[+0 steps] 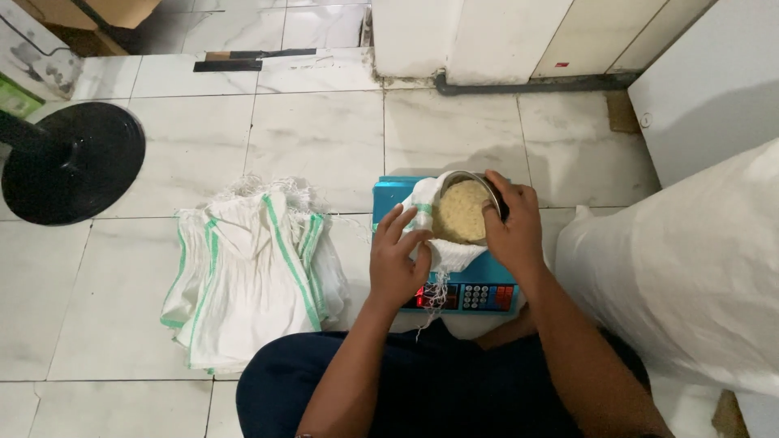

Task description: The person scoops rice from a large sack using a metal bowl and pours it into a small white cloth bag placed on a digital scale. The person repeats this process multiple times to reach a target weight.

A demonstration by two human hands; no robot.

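A metal bowl (464, 209) of grain is gripped by the right hand (513, 229) over a small white sack (442, 247), held open by the left hand (395, 261) on the blue scale (389, 195). Nothing looks poured yet; empty sacks (251, 276) are piled beside it.

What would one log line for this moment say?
left hand: holds white woven sack open | right hand: tips round metal bowl of pale grain | under: blue scale

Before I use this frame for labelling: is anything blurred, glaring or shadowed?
Head view: mostly sharp, evenly lit; soft shadows fall behind the scale; tile lines bow slightly near the edges; the scale's red display glows unreadably; the left hand and right hand are clear.
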